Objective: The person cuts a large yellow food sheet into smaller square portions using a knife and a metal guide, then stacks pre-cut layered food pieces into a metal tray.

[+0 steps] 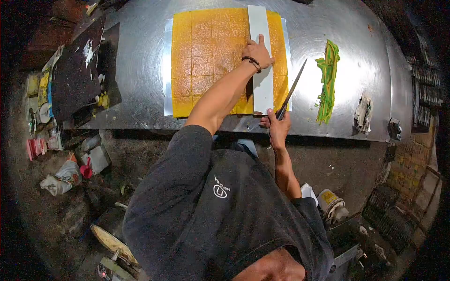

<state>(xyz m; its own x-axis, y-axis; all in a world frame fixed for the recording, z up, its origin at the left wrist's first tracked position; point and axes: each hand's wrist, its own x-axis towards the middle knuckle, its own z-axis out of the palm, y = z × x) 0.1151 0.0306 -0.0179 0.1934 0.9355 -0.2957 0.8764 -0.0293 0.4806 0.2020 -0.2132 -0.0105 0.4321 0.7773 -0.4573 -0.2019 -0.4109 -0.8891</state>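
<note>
A broad yellow slab (201, 37), like a sheet cake with a browned top, is marked by lines into squares. It lies on a thin metal sheet (168, 70). Across its right part runs a long flat pale straightedge (263, 89). My left hand (258, 54) presses on the straightedge, index finger stretched along it, thumb and other fingers by its edges. In my right hand (279, 127) is a knife (294, 89), gripped by its dark handle near the slab's front edge. The blade points up and right, beside the slab.
Green and yellow scraps (328, 84) lie in a strip on the metal table (140, 47). A crumpled cloth or paper (363, 114) is at the right. Dark sheets (77, 75) stand at the left. A bucket (330, 203) and bags (63, 178) sit below the table's front edge.
</note>
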